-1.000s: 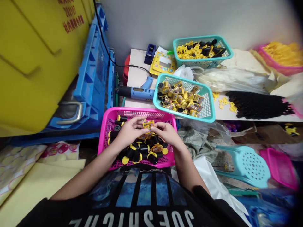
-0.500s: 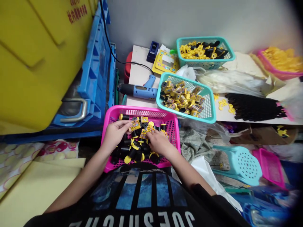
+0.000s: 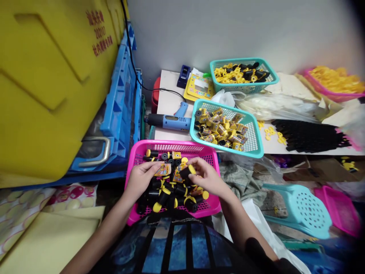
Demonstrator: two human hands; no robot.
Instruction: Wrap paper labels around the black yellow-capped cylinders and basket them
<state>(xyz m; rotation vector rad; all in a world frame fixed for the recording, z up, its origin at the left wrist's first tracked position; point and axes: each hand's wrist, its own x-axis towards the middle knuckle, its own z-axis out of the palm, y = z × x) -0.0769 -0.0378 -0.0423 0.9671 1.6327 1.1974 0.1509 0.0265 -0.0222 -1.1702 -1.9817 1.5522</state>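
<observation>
Over the pink basket, my left hand pinches a flat printed yellow label between thumb and fingers. My right hand grips a small black cylinder with a yellow end, tilted, just to the right of the label. The label and the cylinder are apart. Below both hands, the basket holds several more black cylinders with yellow ends, some lying on their sides. Other yellow printed labels lie among them, partly covered by the right hand's cylinder.
A turquoise basket of label-wrapped cylinders stands behind the pink one, beside a blue heat gun. Farther back is another turquoise basket with yellow and black parts. Blue and yellow crates rise at left; a turquoise stool stands at right.
My right hand has risen from the basket's contents with a black cylinder in its fingers. My left hand still holds the label. The view has tilted, so the scene sits lower.
</observation>
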